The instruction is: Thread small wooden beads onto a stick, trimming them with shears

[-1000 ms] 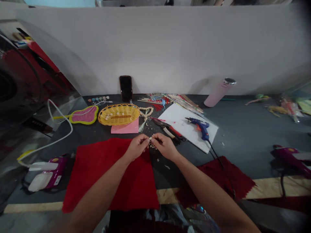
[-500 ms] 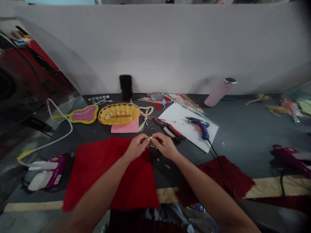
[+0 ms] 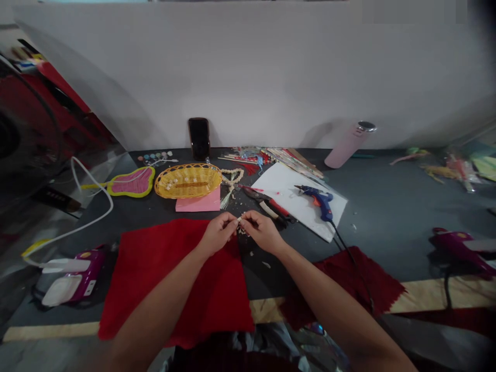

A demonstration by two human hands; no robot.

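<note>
My left hand (image 3: 217, 232) and my right hand (image 3: 262, 230) meet above the right edge of a red cloth (image 3: 163, 279). Between their pinched fingertips is a small pale piece (image 3: 239, 219), too small to name. Both hands are closed on it. Small pale bits (image 3: 242, 230) lie on the dark table just below the fingers. Behind the hands are a string of pale beads (image 3: 234, 175) with a tassel and a yellow wicker basket (image 3: 189, 188) holding a few pale pieces. Pliers (image 3: 271, 206) with red and white handles lie just beyond my right hand.
A blue glue gun (image 3: 318, 199) rests on a white board (image 3: 284, 178), its cord running over a dark red cloth (image 3: 356, 274). A pink bottle (image 3: 349, 147) and a phone (image 3: 199, 138) stand at the back wall. A purple power strip (image 3: 87, 271) sits at left, with a white cable.
Both hands keep nearly the same pose around the small pale piece. The view has shifted slightly; nothing on the table has visibly moved.
</note>
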